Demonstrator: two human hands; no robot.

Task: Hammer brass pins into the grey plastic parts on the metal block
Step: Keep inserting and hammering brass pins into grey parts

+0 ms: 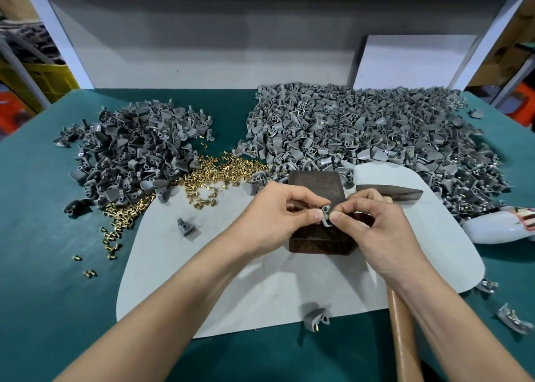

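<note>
The green table point(43, 208) fills the view and ends at 12 o'clock against a white back panel point(202, 49); its bare cloth is widest from 7 to 9 o'clock. The big heap point(362, 130) of grey parts spreads from 12 to 3 o'clock, its fringe touching the metal block's far side. A darker heap point(130, 153) sits at 10 o'clock. A pale mat point(260, 289) covers the middle, open along its near half. Brass pins point(220, 170) spill between the heaps at 11 o'clock.

The metal block point(318, 183) stands on the mat at centre. The hammer point(401, 318) runs from 5 o'clock up under the right wrist, its head beside the block. The left hand point(278, 211) and right hand point(376, 222) meet over the block, thumbs and forefingers closed on one grey part point(326, 215) from either side. A loose part point(186, 227) lies at 9 o'clock.
</note>
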